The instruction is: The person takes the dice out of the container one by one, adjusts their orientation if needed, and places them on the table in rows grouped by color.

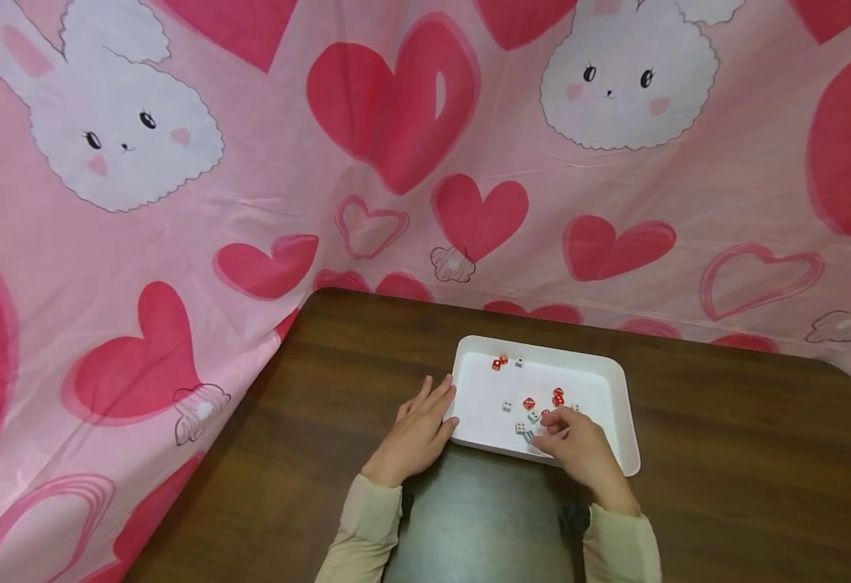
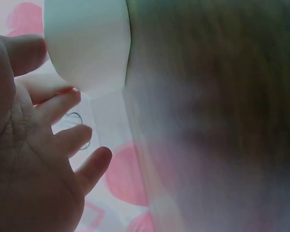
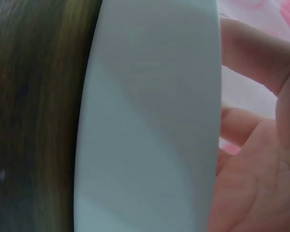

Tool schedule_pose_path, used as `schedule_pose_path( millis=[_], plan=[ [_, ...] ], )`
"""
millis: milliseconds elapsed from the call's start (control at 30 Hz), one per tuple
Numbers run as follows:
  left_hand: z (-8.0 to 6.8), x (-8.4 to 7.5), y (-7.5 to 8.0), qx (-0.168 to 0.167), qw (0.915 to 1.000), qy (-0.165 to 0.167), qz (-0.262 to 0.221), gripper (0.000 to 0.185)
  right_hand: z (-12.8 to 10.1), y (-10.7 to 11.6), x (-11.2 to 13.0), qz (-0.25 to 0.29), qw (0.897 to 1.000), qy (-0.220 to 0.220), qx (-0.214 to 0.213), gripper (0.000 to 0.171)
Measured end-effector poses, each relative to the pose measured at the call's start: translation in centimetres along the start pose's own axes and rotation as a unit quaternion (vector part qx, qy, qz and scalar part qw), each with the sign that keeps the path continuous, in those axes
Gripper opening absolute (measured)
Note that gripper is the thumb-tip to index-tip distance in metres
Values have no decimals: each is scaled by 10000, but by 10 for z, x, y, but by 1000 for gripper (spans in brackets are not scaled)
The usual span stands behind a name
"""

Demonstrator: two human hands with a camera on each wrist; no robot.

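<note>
Two hands are working at a white tray (image 1: 618, 380): left hand (image 1: 416, 433), fingers spread, is steadying its edge; right hand (image 1: 576, 448) is pinching among small dice (image 1: 529, 403), grip unclear.

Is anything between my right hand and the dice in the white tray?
Nothing visible. The right hand is already over the tray, fingertips at the nearest dice. The left hand rests outside, against the tray's left edge.

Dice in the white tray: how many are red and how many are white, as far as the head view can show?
Red dice: 6
White dice: 6
Total: 12, all in the tray. The dice are small and some sit close together, so this count is approximate. The right hand may hide more.
</note>
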State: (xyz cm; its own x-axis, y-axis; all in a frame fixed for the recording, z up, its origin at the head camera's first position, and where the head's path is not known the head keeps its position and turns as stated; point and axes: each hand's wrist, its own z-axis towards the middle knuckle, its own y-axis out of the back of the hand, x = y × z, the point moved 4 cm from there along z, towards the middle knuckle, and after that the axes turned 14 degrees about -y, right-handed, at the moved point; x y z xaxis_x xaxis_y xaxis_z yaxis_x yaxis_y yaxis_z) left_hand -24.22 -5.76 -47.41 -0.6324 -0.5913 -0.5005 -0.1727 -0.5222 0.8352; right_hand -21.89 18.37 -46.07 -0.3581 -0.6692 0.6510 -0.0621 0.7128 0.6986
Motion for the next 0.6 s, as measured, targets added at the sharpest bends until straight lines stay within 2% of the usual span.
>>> schedule_pose_path(
  millis=[200, 600],
  plan=[
    [1, -4, -1, -71, 9999, -20, 131, 53, 4, -5, 1, -247, 9992, -292, 94, 30],
    [2, -4, -3, 96, 9997, 131, 162, 51, 9, -11, 1, -632, 9972, -397, 86, 31]
  ],
)
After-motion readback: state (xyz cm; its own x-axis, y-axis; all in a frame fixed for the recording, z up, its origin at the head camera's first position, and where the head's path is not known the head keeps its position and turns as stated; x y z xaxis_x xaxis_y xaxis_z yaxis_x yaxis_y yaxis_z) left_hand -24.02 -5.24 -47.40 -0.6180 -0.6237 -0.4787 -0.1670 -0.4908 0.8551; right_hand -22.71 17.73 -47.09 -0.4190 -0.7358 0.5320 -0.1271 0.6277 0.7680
